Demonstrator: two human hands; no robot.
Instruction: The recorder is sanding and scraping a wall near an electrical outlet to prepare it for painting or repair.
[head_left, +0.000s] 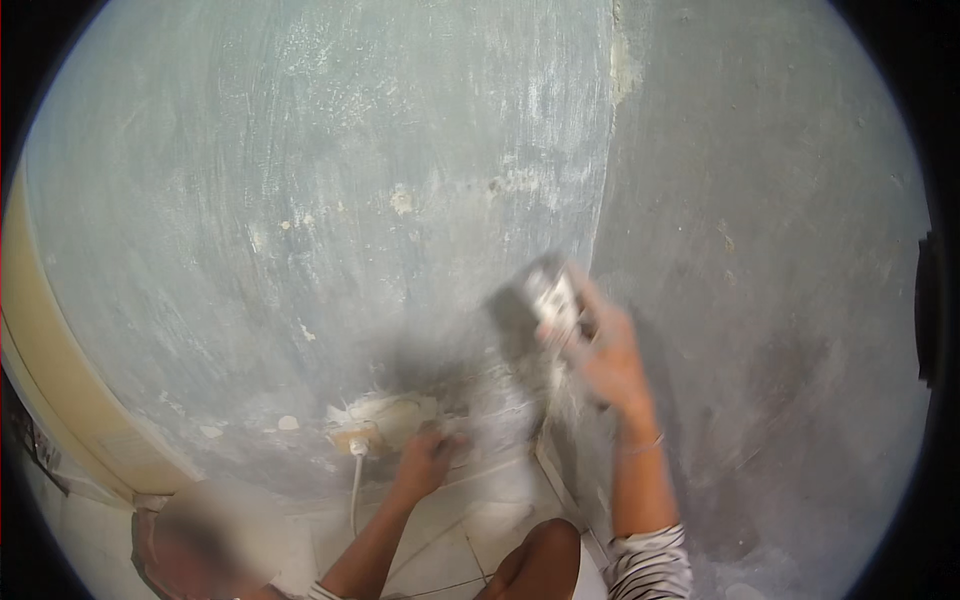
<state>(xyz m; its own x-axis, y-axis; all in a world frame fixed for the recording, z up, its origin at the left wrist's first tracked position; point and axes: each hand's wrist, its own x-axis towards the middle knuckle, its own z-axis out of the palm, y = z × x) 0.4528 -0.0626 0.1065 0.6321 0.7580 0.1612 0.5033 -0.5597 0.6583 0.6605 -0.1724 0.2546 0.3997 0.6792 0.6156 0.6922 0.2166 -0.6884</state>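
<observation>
My right hand (604, 349), blurred, grips a flat hand tool (555, 296) with a pale patch on it, against or close to the grey-blue wall (420, 255) just left of the corner. It looks like a trowel or sanding block; the blur hides which. My left hand (431, 454) is low by the wall, right of a socket (354, 437) with a white plug and cable; its fingers are bent, and whether they hold anything cannot be told. Whitish dust or a pale blurred thing (506, 442) lies between my hands.
A second grey wall (765, 300) meets the first at the right. A cream door frame (82, 375) stands at the left. Below are floor tiles (442, 547), my bent knee (544, 551) and a blurred head of another person or round object (210, 532) at lower left.
</observation>
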